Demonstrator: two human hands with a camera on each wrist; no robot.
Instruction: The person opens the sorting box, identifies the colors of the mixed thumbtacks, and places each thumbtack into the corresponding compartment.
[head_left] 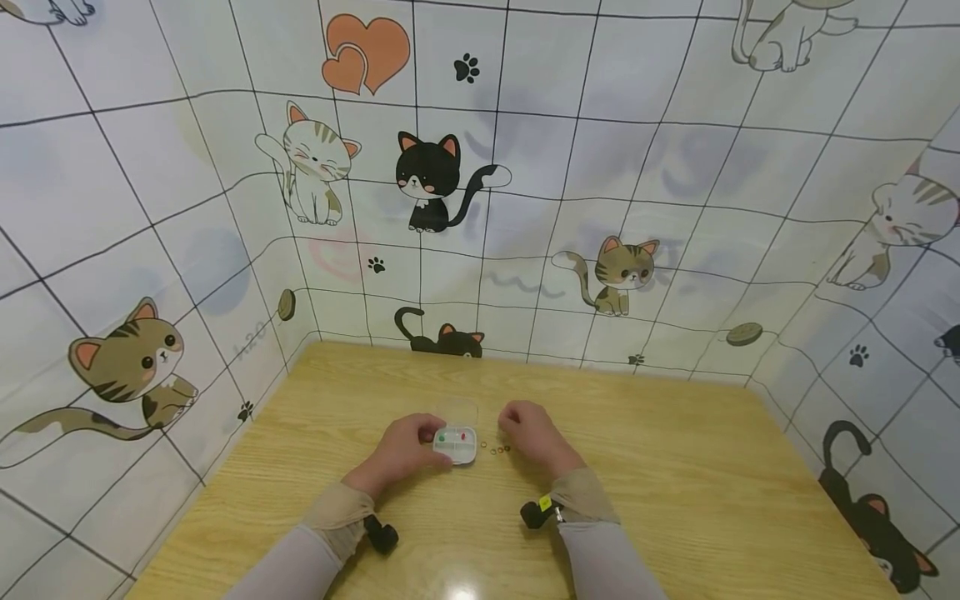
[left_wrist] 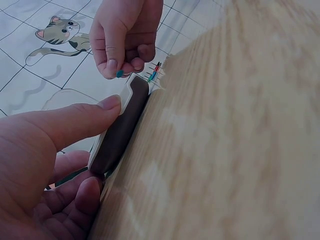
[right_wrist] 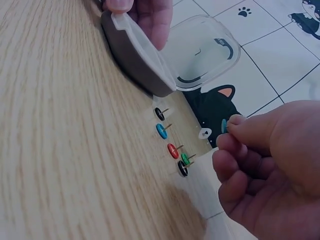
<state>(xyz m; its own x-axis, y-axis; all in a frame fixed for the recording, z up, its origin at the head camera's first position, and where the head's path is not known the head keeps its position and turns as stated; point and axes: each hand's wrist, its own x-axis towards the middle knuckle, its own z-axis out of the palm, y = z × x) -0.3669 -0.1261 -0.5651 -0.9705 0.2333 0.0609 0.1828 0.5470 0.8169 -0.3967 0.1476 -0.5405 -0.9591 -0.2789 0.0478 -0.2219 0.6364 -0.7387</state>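
Where the wall covering [head_left: 202,192] hangs at left: a brown striped cat [head_left: 131,367] is printed on a black-lined grid.
Left arm: it reaches in over the wood-grain table [head_left: 675,467] in a grey sleeve [head_left: 281,562], with a small black device [head_left: 381,535] at the wrist.
Left hand [head_left: 405,446]: thumb on the rim at the near side, fingers round the other, it holds the case by its left end, a narrow grip.
Case: the small divided case [head_left: 455,456], white inside and dark outside, sits on the table between the hands, with a green piece [head_left: 442,438] and a red piece [head_left: 463,437] in its far half, green left of red.
Lid: clear, the lid [right_wrist: 200,55] stands open on the far side.
Loose pins: just right of the case lie a black pin [right_wrist: 159,114], then a light-blue pin [right_wrist: 161,131], a red pin [right_wrist: 173,150], and close together a green pin [right_wrist: 185,159] and a second black pin [right_wrist: 183,168].
Right hand [head_left: 532,433]: beside those pins, thumb and finger pinch a teal pin [right_wrist: 224,126] by its shaft, the other fingers curled.
Right wrist: another black device [head_left: 536,512] bears a yellow tag [head_left: 545,503].
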